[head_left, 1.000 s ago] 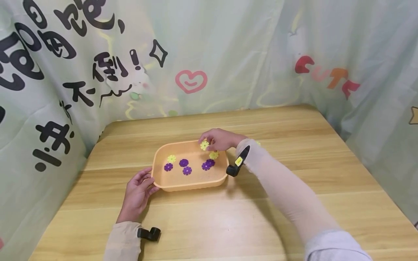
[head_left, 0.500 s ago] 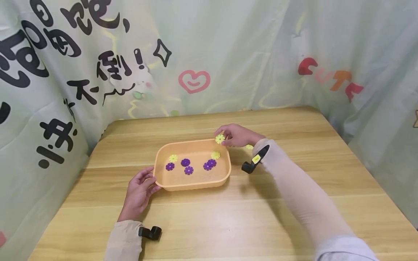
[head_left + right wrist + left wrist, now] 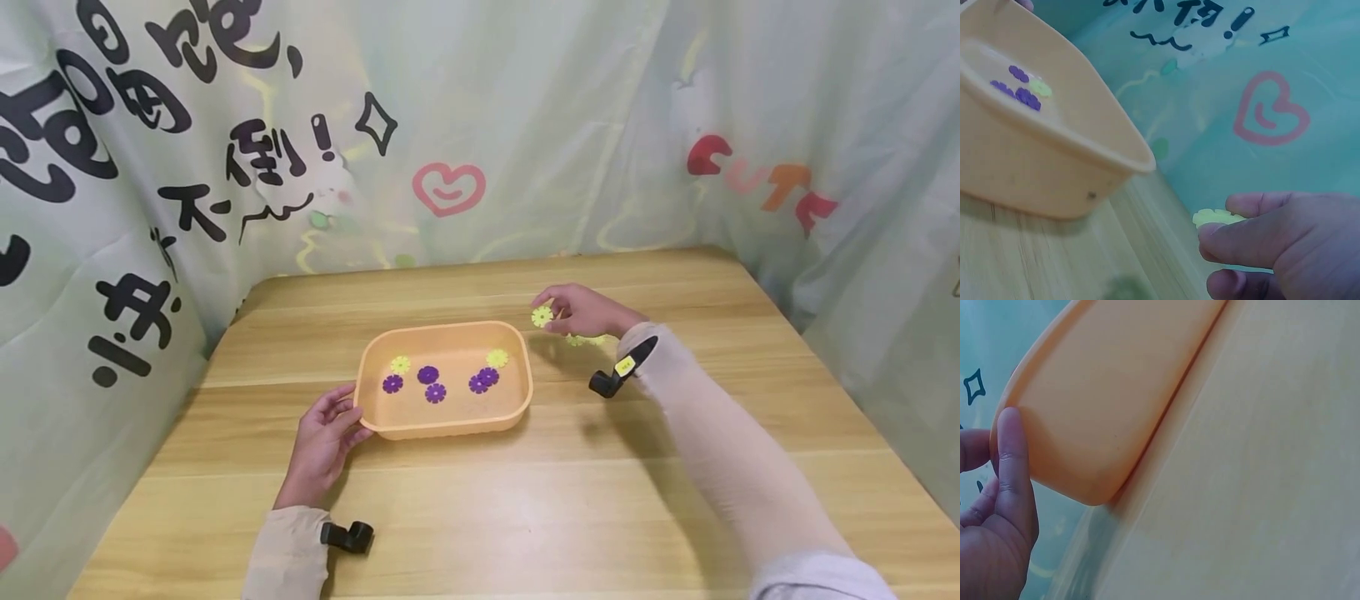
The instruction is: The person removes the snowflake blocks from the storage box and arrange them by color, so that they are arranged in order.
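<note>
The right hand pinches a yellow notched disc above the surface, beyond the two o'clock corner of the tray; the left hand pinches its rim near eight o'clock. The disc looks light and stiff, best held edgewise.

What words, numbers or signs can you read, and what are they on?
"CUT", then probably "E": curtain, right side.
"不倒!": curtain, left side.
Other black characters: cut off or too curly to be sure.
Yellow label on the right wrist strap: too small.
Signs: pink heart, black star, on the curtain.
</note>
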Action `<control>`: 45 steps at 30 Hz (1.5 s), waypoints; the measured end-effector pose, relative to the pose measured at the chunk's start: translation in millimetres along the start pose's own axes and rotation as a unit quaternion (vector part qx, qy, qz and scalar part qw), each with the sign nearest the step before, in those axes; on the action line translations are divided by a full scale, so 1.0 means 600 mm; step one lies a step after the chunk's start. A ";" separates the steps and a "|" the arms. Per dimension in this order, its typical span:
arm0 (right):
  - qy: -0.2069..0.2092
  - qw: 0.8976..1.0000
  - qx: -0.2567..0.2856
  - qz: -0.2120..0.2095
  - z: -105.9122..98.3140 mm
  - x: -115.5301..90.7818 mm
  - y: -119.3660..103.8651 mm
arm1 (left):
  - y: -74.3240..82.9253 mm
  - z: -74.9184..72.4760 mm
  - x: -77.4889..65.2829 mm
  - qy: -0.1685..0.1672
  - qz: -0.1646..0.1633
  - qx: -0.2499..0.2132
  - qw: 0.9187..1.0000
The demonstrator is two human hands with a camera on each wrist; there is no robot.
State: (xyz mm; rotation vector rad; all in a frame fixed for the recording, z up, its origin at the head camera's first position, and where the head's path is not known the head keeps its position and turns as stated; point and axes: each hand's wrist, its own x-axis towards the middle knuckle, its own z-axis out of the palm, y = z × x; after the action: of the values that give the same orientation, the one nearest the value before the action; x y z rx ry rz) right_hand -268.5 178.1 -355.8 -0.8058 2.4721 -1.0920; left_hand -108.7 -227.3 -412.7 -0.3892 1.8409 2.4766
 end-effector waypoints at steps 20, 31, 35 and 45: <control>0.059 0.997 0.014 0.047 -0.021 -0.069 0.089 | 0.000 0.001 -0.005 -0.006 0.004 -0.005 1.000; 0.089 0.994 -0.017 0.065 -0.020 -0.095 0.117 | -0.001 0.001 -0.001 -0.005 0.002 -0.007 1.000; 0.094 0.993 -0.026 0.066 -0.023 -0.106 0.127 | -0.002 0.004 -0.002 -0.005 -0.002 -0.003 1.000; 0.101 0.991 -0.060 0.067 -0.031 -0.118 0.142 | 0.000 0.002 -0.001 -0.006 0.007 -0.003 1.000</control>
State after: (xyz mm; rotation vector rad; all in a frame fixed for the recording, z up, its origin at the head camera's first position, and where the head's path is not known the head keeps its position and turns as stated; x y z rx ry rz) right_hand -252.7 278.5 -403.4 -0.5752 2.7381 -1.0287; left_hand -108.3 -226.1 -412.3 -0.3626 1.8399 2.4887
